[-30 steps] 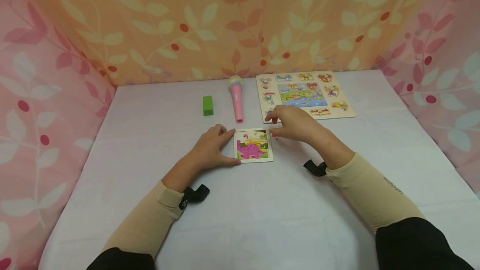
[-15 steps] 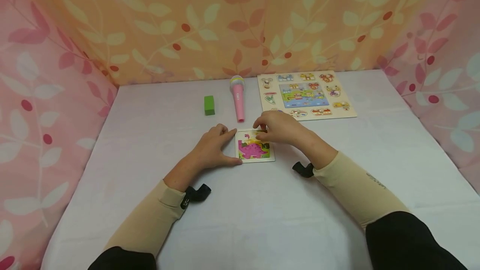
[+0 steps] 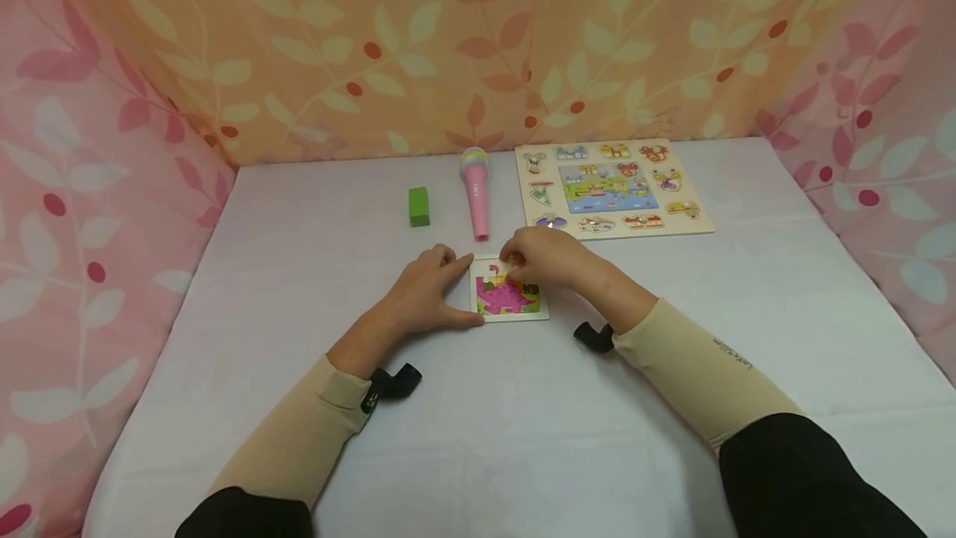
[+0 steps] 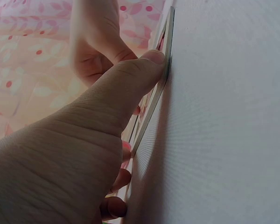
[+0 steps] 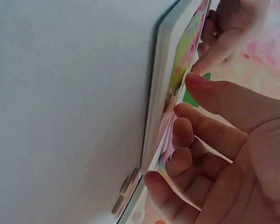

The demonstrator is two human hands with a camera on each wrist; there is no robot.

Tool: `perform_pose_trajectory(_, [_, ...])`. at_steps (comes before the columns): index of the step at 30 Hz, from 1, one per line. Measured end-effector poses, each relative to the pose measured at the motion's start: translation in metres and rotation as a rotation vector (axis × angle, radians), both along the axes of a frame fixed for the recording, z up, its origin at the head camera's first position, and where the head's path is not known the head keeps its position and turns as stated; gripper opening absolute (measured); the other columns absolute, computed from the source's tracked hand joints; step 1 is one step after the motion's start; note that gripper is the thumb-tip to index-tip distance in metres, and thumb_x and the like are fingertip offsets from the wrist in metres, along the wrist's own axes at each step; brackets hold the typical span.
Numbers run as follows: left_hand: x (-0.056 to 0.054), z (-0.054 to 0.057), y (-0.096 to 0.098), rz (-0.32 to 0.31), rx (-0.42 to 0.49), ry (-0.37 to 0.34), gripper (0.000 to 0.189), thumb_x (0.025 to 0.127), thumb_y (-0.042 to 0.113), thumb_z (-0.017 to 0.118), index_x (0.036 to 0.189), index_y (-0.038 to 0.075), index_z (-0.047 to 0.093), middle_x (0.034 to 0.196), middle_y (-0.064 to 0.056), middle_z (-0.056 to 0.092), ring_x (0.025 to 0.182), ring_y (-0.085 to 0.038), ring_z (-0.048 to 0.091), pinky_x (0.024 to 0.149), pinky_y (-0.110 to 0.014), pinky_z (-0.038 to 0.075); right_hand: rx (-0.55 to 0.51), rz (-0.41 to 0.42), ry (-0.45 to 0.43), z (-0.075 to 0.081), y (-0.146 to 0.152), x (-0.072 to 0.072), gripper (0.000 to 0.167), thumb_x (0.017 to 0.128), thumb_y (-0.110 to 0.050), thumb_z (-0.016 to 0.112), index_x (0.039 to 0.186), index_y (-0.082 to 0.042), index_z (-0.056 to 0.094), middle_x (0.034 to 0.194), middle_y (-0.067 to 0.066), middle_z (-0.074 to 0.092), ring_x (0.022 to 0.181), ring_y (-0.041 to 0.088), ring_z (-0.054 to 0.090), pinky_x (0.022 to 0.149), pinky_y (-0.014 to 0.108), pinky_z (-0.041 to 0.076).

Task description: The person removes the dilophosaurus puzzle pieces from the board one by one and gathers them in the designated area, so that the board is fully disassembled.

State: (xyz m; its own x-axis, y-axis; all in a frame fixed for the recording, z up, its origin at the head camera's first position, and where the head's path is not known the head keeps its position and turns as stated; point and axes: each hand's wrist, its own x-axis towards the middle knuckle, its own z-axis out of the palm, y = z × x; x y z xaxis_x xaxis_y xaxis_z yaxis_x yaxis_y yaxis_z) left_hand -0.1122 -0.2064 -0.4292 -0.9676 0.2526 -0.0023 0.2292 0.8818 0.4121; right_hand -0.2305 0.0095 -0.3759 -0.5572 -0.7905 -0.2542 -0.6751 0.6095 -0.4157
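The nearly square puzzle (image 3: 509,299) lies flat, its dinosaur (image 3: 500,298) upright in the head view. The left hand (image 3: 420,295), thumb and forefinger spread, touches its left corners; the right hand (image 3: 551,257) covers its far-right part, any pinch unclear.

Dim, soft light lays faint shadows on the white tabletop (image 3: 515,430) — wrist views greyer.

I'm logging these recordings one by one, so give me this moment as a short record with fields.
Surface: white cloth
Left hand: thumb and a finger at the left corners of the dinosaur puzzle
Right hand: fingertips at the puzzle's far right part; cannot tell whether they pinch a piece
Beyond the puzzle: pink microphone, green block to its left
Far right: large puzzle board
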Motion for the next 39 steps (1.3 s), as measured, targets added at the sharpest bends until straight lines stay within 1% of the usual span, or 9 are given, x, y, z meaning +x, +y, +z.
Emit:
perform_pose_trajectory(4, [-0.0004,0.0010,-0.0002,0.000,-0.003,0.003,0.105,0.073,0.067,0.083,0.154,0.011,0.048,0.114,-0.006,0.045,0.097,-0.020,0.043,0.077,-0.033,0.040,0.001,-0.010,-0.011,0.0000,-0.0009,-0.0020,0.028,0.091,-0.018,0.076,0.116,-0.007,0.075,0.090,0.005,0.062,0.087,0.021,0.055,0.075,0.034,0.045])
perform_pose_trajectory(9, [0.0000,0.0021,-0.0001,-0.003,0.001,0.014,0.104,0.073,0.066,0.083,0.153,0.010,0.049,0.114,-0.007,0.046,0.097,-0.020,0.043,0.077,-0.033,0.040,-0.011,-0.031,-0.062,-0.0011,-0.0015,-0.0047,0.025,0.090,-0.017,0.078,0.113,-0.006,0.074,0.086,0.004,0.060,0.084,0.020,0.054,0.073,0.033,0.043])
perform_pose_trajectory(13, [0.0002,0.0028,0.0002,-0.004,0.010,0.020,0.103,0.073,0.065,0.084,0.152,0.009,0.050,0.114,-0.008,0.047,0.096,-0.021,0.044,0.077,-0.034,0.040,-0.031,-0.046,-0.077,-0.0013,-0.0019,-0.0053,0.025,0.089,-0.017,0.081,0.109,-0.006,0.072,0.089,0.006,0.059,0.086,0.022,0.054,0.076,0.035,0.044])
perform_pose_trajectory(18, [0.0000,0.0020,0.0008,0.002,0.001,-0.007,0.104,0.073,0.066,0.083,0.154,0.011,0.048,0.114,-0.006,0.046,0.097,-0.020,0.043,0.076,-0.033,0.039,-0.032,-0.061,-0.044,-0.0018,-0.0024,-0.0042,0.026,0.087,-0.019,0.084,0.107,-0.008,0.071,0.102,0.006,0.063,0.095,0.023,0.057,0.088,0.038,0.049])
perform_pose_trajectory(20, [-0.0003,0.0011,0.0008,0.005,-0.003,-0.014,0.105,0.073,0.067,0.083,0.154,0.012,0.047,0.114,-0.006,0.046,0.097,-0.020,0.043,0.076,-0.033,0.039,-0.026,-0.064,-0.030,-0.0019,-0.0025,-0.0034,0.025,0.087,-0.019,0.084,0.107,-0.009,0.071,0.104,0.005,0.065,0.097,0.023,0.059,0.091,0.039,0.050])
perform_pose_trajectory(27, [-0.0011,-0.0006,0.0006,0.008,-0.011,-0.016,0.105,0.073,0.069,0.082,0.154,0.012,0.048,0.114,-0.005,0.045,0.097,-0.020,0.043,0.076,-0.033,0.039,-0.011,-0.049,0.015,-0.0003,-0.0020,-0.0020,0.022,0.089,-0.016,0.080,0.109,-0.010,0.074,0.105,0.004,0.068,0.098,0.022,0.061,0.091,0.039,0.051])
perform_pose_trajectory(32, [-0.0010,-0.0003,0.0010,0.007,-0.002,-0.020,0.105,0.073,0.068,0.082,0.154,0.012,0.047,0.115,-0.005,0.046,0.098,-0.020,0.043,0.077,-0.033,0.040,-0.001,-0.037,0.010,0.0006,-0.0015,-0.0027,0.026,0.089,-0.016,0.080,0.113,-0.008,0.074,0.108,0.004,0.068,0.099,0.022,0.061,0.092,0.039,0.051])
perform_pose_trajectory(39, [-0.0007,0.0006,0.0010,0.009,-0.003,-0.018,0.105,0.072,0.067,0.083,0.154,0.012,0.047,0.114,-0.006,0.045,0.097,-0.020,0.043,0.077,-0.033,0.039,0.009,0.007,0.047,0.0011,-0.0003,-0.0026,0.029,0.088,-0.017,0.079,0.115,-0.007,0.074,0.109,0.005,0.065,0.098,0.021,0.061,0.089,0.037,0.051])
